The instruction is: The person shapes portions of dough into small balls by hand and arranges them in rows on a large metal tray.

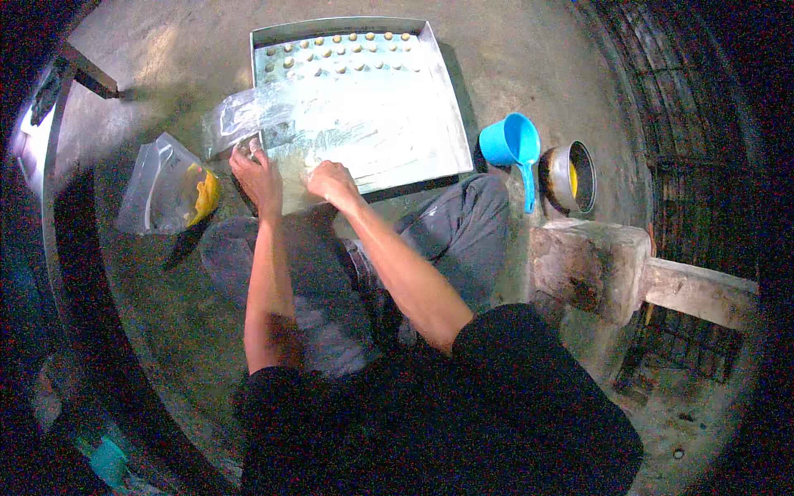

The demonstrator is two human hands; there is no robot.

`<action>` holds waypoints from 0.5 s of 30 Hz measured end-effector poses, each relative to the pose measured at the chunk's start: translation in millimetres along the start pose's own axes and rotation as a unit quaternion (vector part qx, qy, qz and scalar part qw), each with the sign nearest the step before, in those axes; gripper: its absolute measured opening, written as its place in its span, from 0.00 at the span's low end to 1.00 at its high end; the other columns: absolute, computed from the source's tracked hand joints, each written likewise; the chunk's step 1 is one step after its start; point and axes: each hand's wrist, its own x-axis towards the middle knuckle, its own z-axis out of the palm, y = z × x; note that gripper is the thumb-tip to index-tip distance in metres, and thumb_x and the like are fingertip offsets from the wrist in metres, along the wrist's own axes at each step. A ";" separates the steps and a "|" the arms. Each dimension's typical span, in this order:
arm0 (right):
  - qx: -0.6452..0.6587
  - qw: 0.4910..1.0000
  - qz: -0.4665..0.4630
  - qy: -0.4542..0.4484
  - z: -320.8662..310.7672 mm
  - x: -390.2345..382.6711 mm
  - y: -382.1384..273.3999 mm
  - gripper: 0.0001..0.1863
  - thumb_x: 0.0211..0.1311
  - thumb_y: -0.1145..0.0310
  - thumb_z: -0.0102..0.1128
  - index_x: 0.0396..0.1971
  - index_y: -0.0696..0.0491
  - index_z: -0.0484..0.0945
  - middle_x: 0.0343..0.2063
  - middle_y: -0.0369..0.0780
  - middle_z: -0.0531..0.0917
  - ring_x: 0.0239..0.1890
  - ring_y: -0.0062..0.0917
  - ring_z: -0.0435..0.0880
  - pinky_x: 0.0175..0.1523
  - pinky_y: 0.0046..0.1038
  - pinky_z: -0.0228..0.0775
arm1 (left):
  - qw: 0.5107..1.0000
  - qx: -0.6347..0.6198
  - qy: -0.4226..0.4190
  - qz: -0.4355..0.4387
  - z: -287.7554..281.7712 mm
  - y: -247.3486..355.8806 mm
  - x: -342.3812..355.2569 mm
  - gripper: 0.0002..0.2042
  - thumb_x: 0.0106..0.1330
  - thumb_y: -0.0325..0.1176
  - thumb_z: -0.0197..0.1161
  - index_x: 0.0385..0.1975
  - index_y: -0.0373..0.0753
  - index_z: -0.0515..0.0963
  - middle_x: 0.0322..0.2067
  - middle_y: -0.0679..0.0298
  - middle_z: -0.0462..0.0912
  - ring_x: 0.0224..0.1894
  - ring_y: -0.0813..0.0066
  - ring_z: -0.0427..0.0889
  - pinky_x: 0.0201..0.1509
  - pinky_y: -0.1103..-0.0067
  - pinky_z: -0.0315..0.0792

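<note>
Both hands are at work over the tray (397, 116), which is set low on the floor (504, 58) just beyond the crossed legs. The left hand (259, 175) is brought to the tray's left edge, its fingers bent at the near end of a crumpled clear plastic sheet (240, 117); whether anything is gripped there cannot be told. The right hand (332, 180) is lowered over the near part of the tray, fingers curled under, and what is enclosed, if anything, is hidden. And at the far side, small pale balls (353, 36) are laid out in rows, the nearer stretch being left bare of them, smeared and white with glare. The step in hand, by the look of it, is shaping: a piece appears to be worked before being added to those rows. Yellow dough, as it seems to be (206, 197), is kept in a clear bag (151, 186) on the left, apart from the tray; on the right a blue dipper (503, 142) and a pot (559, 175) are parked. For the next move, a gentle finish is probably called for: a small, even ball formed, then set down apart from its neighbours, with no finished piece being nudged.
</note>
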 end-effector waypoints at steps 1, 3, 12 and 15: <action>0.011 0.999 -0.030 -0.004 -3.5 -4.7 -4.0 0.19 0.54 0.58 0.50 0.28 0.57 0.84 0.31 0.53 0.83 0.39 0.48 0.83 0.46 0.45 0.74 | 1.000 -0.002 -0.009 -0.004 -2.6 3.0 -1.4 0.25 0.69 0.43 0.52 0.52 0.23 0.66 0.47 0.41 0.71 0.52 0.45 0.70 0.58 0.63 0.63; 0.013 1.000 -0.017 -0.015 -16.7 -13.8 -11.7 0.18 0.55 0.59 0.49 0.29 0.57 0.84 0.33 0.52 0.83 0.40 0.46 0.83 0.45 0.44 0.75 | 1.000 -0.009 -0.025 -0.015 -8.1 5.0 -1.1 0.25 0.69 0.43 0.51 0.52 0.23 0.66 0.47 0.41 0.71 0.52 0.45 0.70 0.58 0.63 0.63; 0.026 0.976 -0.019 0.217 -101.2 4.3 115.0 0.18 0.59 0.60 0.52 0.26 0.62 0.80 0.27 0.57 0.81 0.35 0.52 0.81 0.45 0.46 0.74 | 0.997 -0.020 -0.035 -0.058 -12.6 3.0 1.4 0.25 0.70 0.45 0.50 0.53 0.24 0.66 0.50 0.43 0.69 0.54 0.46 0.68 0.59 0.63 0.62; -0.053 0.980 0.007 0.192 -91.6 19.8 191.4 0.19 0.60 0.61 0.51 0.30 0.66 0.78 0.27 0.59 0.80 0.36 0.53 0.80 0.46 0.46 0.73 | 0.995 -0.047 -0.044 -0.076 -3.0 11.9 -1.3 0.26 0.70 0.46 0.49 0.53 0.24 0.66 0.50 0.42 0.70 0.55 0.45 0.68 0.60 0.63 0.62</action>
